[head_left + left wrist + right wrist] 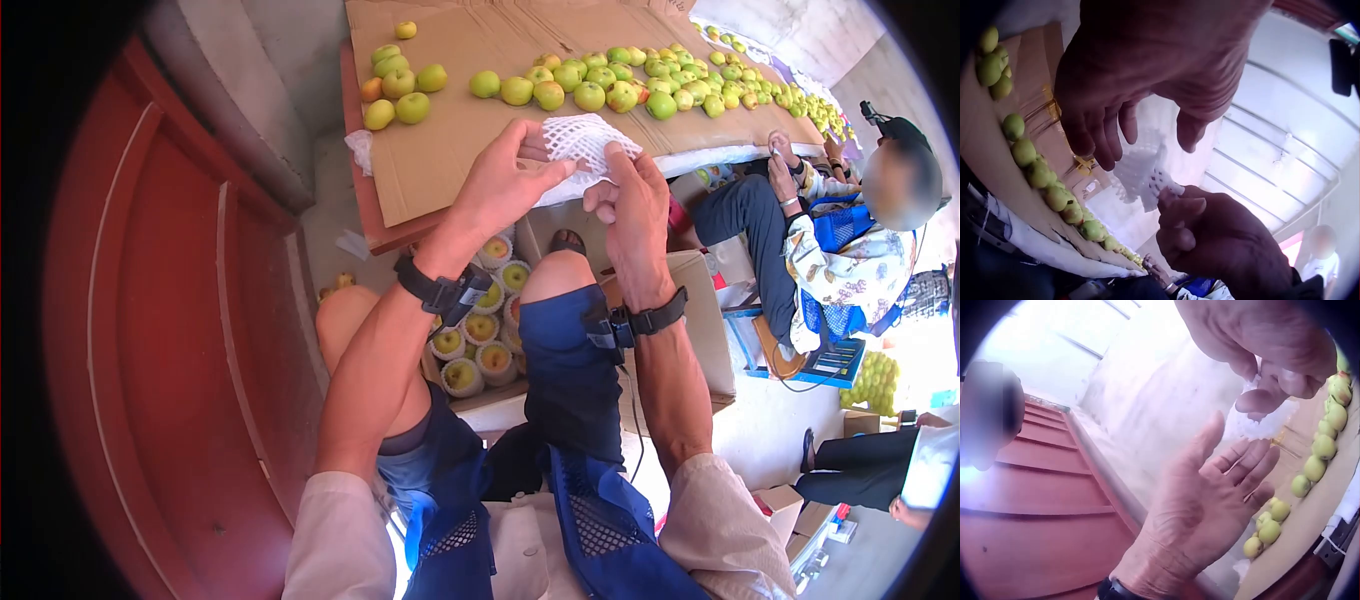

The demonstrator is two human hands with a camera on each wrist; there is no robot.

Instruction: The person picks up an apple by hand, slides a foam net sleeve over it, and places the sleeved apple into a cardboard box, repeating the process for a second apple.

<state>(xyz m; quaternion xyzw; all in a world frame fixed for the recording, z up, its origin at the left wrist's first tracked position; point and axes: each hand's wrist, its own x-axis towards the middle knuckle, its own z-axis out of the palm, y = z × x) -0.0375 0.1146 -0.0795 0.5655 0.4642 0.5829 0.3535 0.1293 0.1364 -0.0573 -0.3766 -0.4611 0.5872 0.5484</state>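
A white foam fruit net (pixel 588 140) is held up over the front edge of the cardboard-covered table. My right hand (pixel 638 205) pinches the net's edge between thumb and fingers, as the right wrist view also shows. On the other side, my left hand (pixel 1200 497) has its palm turned up and its fingers extended, with the fingertips close to the net (pixel 1254 422). From the left wrist view, the left hand (pixel 1160 69) spreads thumb and fingers above the net (pixel 1144 175). Green-yellow apples (pixel 590 96) lie in a long row behind the net.
Below the table, a box holds several net-wrapped apples (pixel 480 327) between my knees. A red door (pixel 170 330) stands at left. To the right sits another person (pixel 850 240) beside a blue crate (pixel 845 362). More apples (pixel 397 82) lie at the table's left end.
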